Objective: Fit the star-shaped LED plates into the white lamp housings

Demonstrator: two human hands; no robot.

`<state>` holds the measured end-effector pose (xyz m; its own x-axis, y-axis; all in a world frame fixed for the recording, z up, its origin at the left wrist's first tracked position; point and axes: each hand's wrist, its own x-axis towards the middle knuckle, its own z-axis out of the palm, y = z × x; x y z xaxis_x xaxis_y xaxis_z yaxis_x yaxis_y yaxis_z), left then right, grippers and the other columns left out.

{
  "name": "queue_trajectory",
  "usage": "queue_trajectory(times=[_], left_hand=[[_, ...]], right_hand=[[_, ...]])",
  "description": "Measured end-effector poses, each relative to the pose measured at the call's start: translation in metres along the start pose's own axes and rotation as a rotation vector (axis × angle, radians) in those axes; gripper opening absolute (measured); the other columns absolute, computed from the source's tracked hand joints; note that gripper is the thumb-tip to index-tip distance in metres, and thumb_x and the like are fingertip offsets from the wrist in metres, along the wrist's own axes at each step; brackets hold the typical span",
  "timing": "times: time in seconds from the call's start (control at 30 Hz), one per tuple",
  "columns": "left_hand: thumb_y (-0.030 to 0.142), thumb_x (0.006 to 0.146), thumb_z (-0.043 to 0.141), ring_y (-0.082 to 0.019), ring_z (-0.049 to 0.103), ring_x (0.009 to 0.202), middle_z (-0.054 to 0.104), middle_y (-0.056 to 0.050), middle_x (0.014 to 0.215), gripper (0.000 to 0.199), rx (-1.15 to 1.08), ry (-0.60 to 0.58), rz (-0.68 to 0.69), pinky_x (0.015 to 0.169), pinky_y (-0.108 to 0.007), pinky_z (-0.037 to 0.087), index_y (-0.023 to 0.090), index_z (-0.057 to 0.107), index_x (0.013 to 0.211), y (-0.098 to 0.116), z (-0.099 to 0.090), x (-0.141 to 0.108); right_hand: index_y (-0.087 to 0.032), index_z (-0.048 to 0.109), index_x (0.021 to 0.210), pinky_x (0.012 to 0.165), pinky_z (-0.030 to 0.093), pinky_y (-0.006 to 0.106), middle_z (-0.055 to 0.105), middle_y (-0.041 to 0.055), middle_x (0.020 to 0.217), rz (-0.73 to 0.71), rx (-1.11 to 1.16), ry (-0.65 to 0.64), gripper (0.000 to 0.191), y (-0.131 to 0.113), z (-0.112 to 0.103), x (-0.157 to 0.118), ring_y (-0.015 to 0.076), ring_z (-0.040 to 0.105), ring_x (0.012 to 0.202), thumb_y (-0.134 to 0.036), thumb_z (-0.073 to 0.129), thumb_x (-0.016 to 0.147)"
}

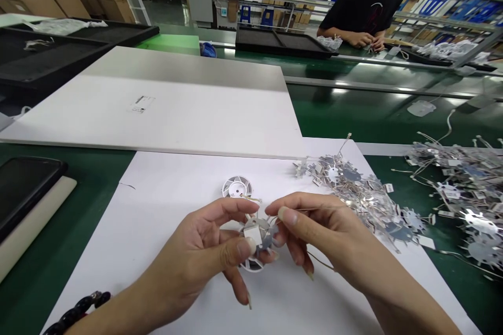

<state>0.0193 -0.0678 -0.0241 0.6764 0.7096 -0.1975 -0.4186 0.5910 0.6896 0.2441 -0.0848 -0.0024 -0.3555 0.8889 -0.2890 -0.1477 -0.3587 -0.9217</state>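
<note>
Fingers (245, 247) around white spoked disc (257, 235)

Small white slotted disc (253, 266), grey foil star (268, 238) and square white tag (252, 233) on its face, tilted in mid-air; thin wire (314, 208) trailing. Matching disc (237, 187) flat on white paper (118, 251) just behind; tangled heap of foil stars (353, 193) to the right.
</note>
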Motion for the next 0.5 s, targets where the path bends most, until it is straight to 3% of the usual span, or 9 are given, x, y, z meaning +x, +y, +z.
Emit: queue_trajectory(times=[0.07,0.17,0.3,0.4,0.5], left_hand=[[0.029,0.095,0.090,-0.009,0.075,0.064,0.082,-0.003,0.097,0.020,0.004,-0.006,-0.016,0.058,-0.016,0.067,0.030,0.084,0.114,0.0027,0.0001,0.0001],[0.029,0.092,0.092,-0.009,0.074,0.058,0.080,0.000,0.098,0.018,0.016,0.027,-0.025,0.054,-0.015,0.065,0.030,0.086,0.108,0.0054,0.0002,0.0001],[0.029,0.095,0.090,-0.005,0.069,0.053,0.079,-0.001,0.107,0.019,-0.009,0.045,-0.036,0.050,-0.012,0.062,0.032,0.086,0.114,0.0028,-0.0022,-0.0005],[0.031,0.097,0.088,-0.004,0.067,0.051,0.081,-0.002,0.104,0.019,-0.040,0.053,-0.068,0.048,-0.010,0.059,0.032,0.085,0.117,0.0011,-0.0044,-0.0004],[0.042,0.091,0.093,-0.004,0.064,0.046,0.081,-0.004,0.103,0.028,0.128,0.119,-0.043,0.043,-0.011,0.056,0.030,0.085,0.116,0.0016,-0.0050,0.0002]], right_hand=[[-0.020,0.083,0.103,0.053,0.049,0.016,0.076,0.0032,0.078,0.027,-0.019,-0.026,0.029,0.0001,-0.0020,-0.0004,0.0102,0.058,0.059,-0.047,0.076,0.109],[-0.019,0.083,0.092,0.056,0.051,0.019,0.076,0.0041,0.079,0.051,-0.063,-0.048,0.030,-0.0010,-0.0022,-0.0009,0.0111,0.058,0.061,-0.045,0.079,0.106],[-0.020,0.082,0.089,0.062,0.055,0.023,0.076,0.0039,0.079,-0.050,-0.133,0.027,0.032,-0.0041,0.0031,-0.0006,0.0140,0.063,0.064,-0.049,0.086,0.100],[-0.020,0.081,0.087,0.065,0.058,0.026,0.076,0.0039,0.079,-0.080,-0.137,0.042,0.036,-0.0047,0.0059,-0.0005,0.0153,0.064,0.064,-0.054,0.087,0.098],[-0.020,0.080,0.085,0.063,0.056,0.025,0.074,0.0030,0.076,-0.016,-0.105,0.023,0.037,-0.0047,0.0042,-0.0020,0.0145,0.063,0.063,-0.054,0.084,0.101]])
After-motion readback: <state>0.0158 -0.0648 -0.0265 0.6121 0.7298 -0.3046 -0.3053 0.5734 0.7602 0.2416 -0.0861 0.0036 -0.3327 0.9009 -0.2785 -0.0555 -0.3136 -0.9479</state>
